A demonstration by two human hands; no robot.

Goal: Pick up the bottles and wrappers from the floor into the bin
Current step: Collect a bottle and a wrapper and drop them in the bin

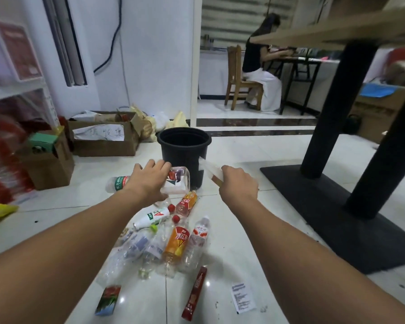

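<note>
A clear bottle [179, 181] is held in the left hand [150, 181] grip, long axis level, base toward the bin [180, 153]. A blurred wrapper [209, 170] is pinched by the right hand [240, 183], slanting toward the bin.

1. Both bare forearms reach forward, well apart.
2. The left grip [147, 181], palm down, curls its fingers over a clear bottle [180, 183].
3. The right grip [239, 183], fisted, pinches a pale wrapper [208, 168].

We see the white tiled floor [232, 265] bearing a black bin [184, 150], a heap of plastic bottles [175, 244] before it, a red wrapper [194, 293], a green-and-red wrapper [108, 300], a white slip [242, 298] and cardboard boxes [103, 141].
</note>
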